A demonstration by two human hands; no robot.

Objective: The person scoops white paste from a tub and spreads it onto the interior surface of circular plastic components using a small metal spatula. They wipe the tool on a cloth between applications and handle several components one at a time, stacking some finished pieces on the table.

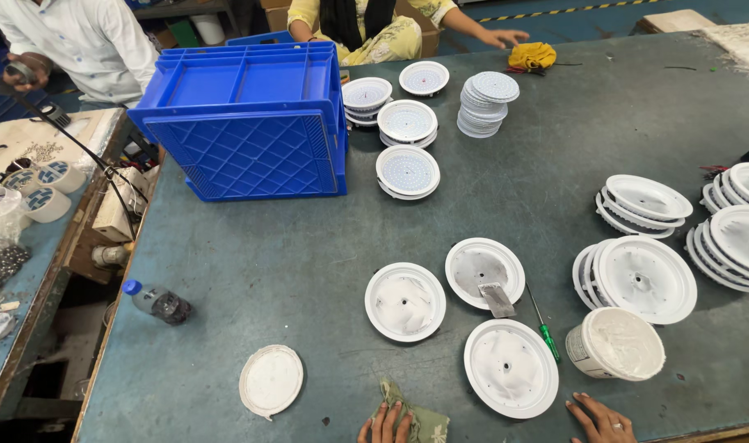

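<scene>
Grey-green table [251, 271] carries three paste-smeared white round housings, the nearest [511, 367] between both hands. Left hand [385, 423] rests fingers together on a crumpled green rag [420, 418]; right hand [602, 419] lies empty, fingers loosely spread, near a white paste tub [616, 343]. Pasting seems paused; the metal scraper [497, 299] lies well apart.

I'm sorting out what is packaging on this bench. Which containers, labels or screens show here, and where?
White tub: round, paste-filled, printed label on its side, near the right hand.
Tub lid: white disc, front left.
Blue crate: rectangular, lattice-sided, far left.
Bottle: clear, blue cap, lying at the left edge.
No screens.
</scene>
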